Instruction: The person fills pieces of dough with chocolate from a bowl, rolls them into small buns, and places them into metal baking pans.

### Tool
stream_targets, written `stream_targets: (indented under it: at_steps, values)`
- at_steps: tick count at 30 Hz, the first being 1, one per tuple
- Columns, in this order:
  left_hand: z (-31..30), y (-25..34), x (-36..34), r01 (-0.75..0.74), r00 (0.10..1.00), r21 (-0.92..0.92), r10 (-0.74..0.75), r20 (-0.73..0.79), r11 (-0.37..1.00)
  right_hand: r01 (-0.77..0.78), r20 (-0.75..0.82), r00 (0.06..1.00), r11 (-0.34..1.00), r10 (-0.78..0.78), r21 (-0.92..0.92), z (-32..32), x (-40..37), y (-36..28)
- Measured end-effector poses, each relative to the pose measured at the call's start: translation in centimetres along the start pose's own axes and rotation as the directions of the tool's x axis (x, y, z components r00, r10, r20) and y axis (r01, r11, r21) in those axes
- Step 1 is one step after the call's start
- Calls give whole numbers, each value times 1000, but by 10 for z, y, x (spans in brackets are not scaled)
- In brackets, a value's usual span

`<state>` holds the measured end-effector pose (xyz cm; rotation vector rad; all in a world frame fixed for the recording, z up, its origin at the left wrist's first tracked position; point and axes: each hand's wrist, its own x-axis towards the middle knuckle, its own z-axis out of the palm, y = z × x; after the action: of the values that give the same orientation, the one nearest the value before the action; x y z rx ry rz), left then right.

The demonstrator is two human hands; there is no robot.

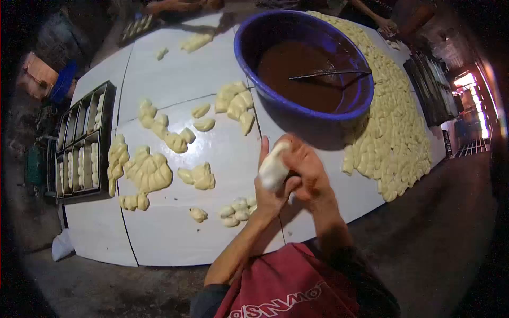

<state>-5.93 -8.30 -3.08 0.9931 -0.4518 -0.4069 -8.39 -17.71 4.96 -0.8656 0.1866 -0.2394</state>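
Observation:
A smooth pale piece of dough [273, 170] is between my two hands above the table's front part. My left hand [269, 197] cups it from below and the left, one finger pointing up beside it. From the right, my right hand [306, 165] curls its fingers over the dough, with its thumb near the left palm. Just beyond my hands stands a purple basin [249, 74] with a brown paste [297, 63] inside. A dark flat stick [323, 73] lies across the paste. Close to my left forearm sits a small cluster of pale dough pieces [237, 211].
Several yellowish dough lumps [148, 169] lie on the white tabletop [175, 233]. A wide spread of dough pieces [395, 132] covers the right side. Dark divided baking tins [85, 140] holding dough stand at the left edge. Another person's hand [388, 25] is at the far right.

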Motion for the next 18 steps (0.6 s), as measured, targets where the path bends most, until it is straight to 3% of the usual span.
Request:
stream_targets:
  at_steps: [2,3,4,5,7,9,10,11,13,14,15,17,18]
  values:
    - [-8,-3,-1,213,975,44,-216,58,976,70,-93,992,988,-83,-136,-29,33,-29]
    - [-7,10,0,277,959,9,-277,60,961,192,-156,955,929,-251,-316,-40,52,-44]
    - [-10,21,5,332,941,45,-334,50,942,164,-113,958,827,-263,-538,-62,70,-64]
    - [-15,32,10,385,921,79,-388,35,920,34,-154,972,759,-176,-650,-72,84,-88]
    - [-29,36,16,424,903,162,-429,-3,891,-54,-108,991,494,-82,-868,-127,124,-99]
    - [-41,29,22,397,915,259,-401,-38,881,-112,-109,993,59,48,-992,-152,148,-99]
    - [-40,33,23,452,889,242,-455,-46,858,-188,-210,963,-134,171,-973,-139,147,-101]
    - [-39,37,24,467,878,272,-477,-31,841,0,-41,982,-215,187,-977,-165,152,-88]
    - [-36,43,25,494,853,331,-522,-5,804,-21,-194,864,-352,465,-936,-143,152,-87]
    - [-31,49,27,543,823,298,-569,-2,785,65,-109,884,-351,454,-934,-154,154,-82]
    - [-32,48,28,524,824,341,-565,26,780,-50,-103,901,-135,422,-990,-150,151,-87]
    - [-34,44,32,483,825,418,-559,76,769,-239,-116,924,316,364,-918,-133,140,-100]
    - [-30,46,35,518,811,367,-580,78,773,-201,-82,964,496,252,-844,-134,137,-99]
